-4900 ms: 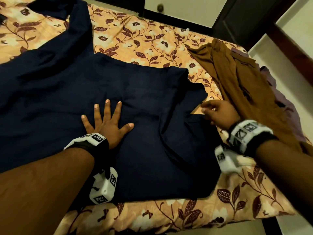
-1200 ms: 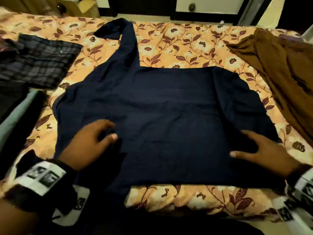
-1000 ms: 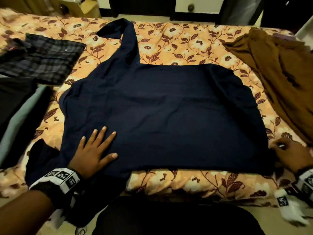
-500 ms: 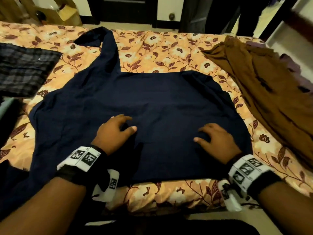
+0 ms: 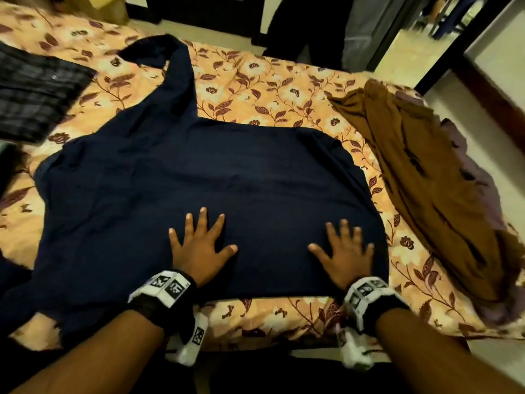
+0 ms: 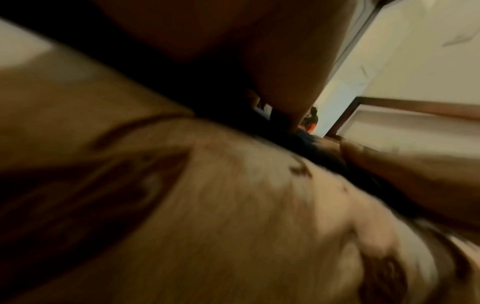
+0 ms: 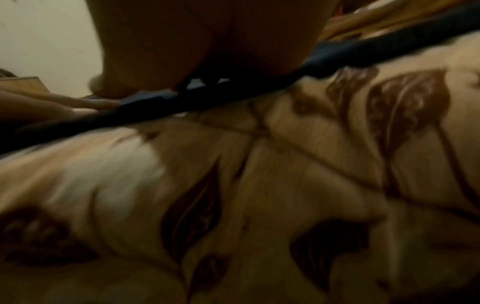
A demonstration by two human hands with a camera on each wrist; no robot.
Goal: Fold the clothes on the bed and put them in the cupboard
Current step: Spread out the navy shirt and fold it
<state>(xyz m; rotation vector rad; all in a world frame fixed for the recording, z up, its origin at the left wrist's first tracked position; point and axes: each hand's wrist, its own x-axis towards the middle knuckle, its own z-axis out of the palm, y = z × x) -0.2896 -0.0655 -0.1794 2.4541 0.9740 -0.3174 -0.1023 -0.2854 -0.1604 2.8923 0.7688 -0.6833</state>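
Left hand (image 5: 200, 245): flat, fingers spread, pinning the dark navy cloth garment (image 5: 227, 180) for smoothing;
Right hand (image 5: 345, 255): likewise splayed flat, gripping nothing

**A bedroom at home**

We are in a lived-in bedroom: a bed (image 5: 284, 89) under a floral peach sheet, a navy garment (image 5: 227, 177), a brown garment (image 5: 420, 177) and a checked shirt (image 5: 37, 92) strewn on it, and a tiled floor (image 5: 406, 52) beyond an open doorway.

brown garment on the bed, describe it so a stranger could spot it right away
Start at the floral orange bedsheet and go to its right edge. There a rumpled brown garment lies in a long heap, unfolded and untouched, unlike the flat navy garment beside it under both hands.
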